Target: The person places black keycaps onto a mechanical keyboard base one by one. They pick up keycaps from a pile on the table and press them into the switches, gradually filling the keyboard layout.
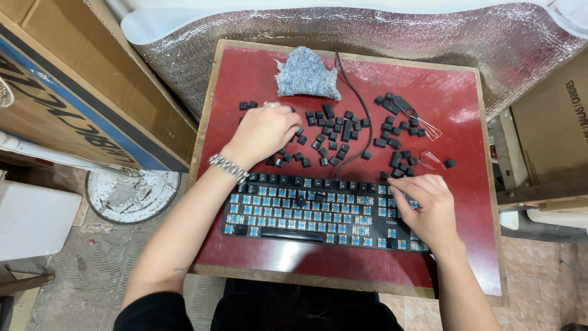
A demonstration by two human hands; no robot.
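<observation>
A black keyboard (306, 211) with most keycaps removed, showing blue switches, lies on a small red table (453, 263). Loose black keycaps (334, 132) are scattered behind it. My left hand (262, 132), a metal bracelet on its wrist, reaches over the keycaps at the left with fingers curled down on them. My right hand (425, 205) rests on the keyboard's right end, fingers bent onto the switches. Whether it holds a keycap is hidden.
A grey-blue cloth (306, 73) lies at the table's back. The keyboard's black cable (361, 110) runs rearward. A wire keycap puller (413, 113) lies at the right. Cardboard boxes (73, 86) stand at both sides, silver foil sheet (490, 43) behind.
</observation>
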